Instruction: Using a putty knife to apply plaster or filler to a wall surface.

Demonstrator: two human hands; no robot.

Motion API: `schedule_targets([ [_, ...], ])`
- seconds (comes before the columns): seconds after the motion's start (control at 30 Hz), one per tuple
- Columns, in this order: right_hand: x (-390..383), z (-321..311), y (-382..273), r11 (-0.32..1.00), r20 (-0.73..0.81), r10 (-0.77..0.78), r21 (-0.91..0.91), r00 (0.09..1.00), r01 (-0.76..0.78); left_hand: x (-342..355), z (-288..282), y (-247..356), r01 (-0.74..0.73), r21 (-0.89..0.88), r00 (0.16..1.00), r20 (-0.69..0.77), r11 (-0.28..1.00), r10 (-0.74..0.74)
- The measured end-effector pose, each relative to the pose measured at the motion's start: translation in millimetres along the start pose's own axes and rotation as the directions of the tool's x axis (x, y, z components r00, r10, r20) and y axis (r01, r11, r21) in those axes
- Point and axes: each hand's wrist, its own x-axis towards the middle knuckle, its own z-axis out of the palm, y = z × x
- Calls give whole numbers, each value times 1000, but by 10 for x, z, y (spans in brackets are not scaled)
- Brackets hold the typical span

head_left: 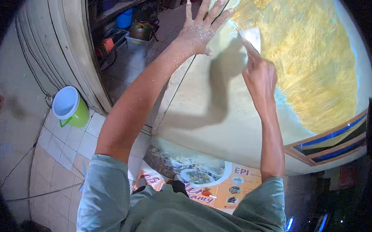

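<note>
My left hand (194, 33) is spread at the edge of the pale wall (186, 103) beside the doorway, its skin speckled with whitish bits; whether every finger touches the wall is unclear. To its right my right hand (258, 75) grips a flat white scraper (252, 34), index finger extended along it, its handle hidden by the fingers. The blade lies at the left border of a large, rough yellow patch (313, 63) with a light-blue edge on the wall. My arm casts a shadow across the pale surface.
A green bucket (74, 107) stands on white tiles at left, near cables. Through the doorway are shelves (116, 9), a blue container (124, 18) and other tubs. A printed banner (241, 189) lies underfoot. A wood-framed window (330, 147) is at right.
</note>
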Motion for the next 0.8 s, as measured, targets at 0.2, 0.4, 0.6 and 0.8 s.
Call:
schedule_targets([
  [0.2, 221, 69, -335, 993, -81, -109, 36, 991, 112, 108, 578, -540, -245, 84, 724, -646, 966, 240],
  [0.4, 10, -87, -17, 997, -84, 36, 69, 996, -30, 75, 290, -45, -13, -117, 972, -234, 993, -15],
  [0.6, 608, -447, -287, 967, -309, 31, 249, 951, 50, 130, 130, 69, 23, -102, 978, -203, 995, -43],
  [0.8, 324, -517, -347, 958, -258, 139, 278, 956, -65, 105, -174, 94, 48, -123, 990, -130, 991, -64],
])
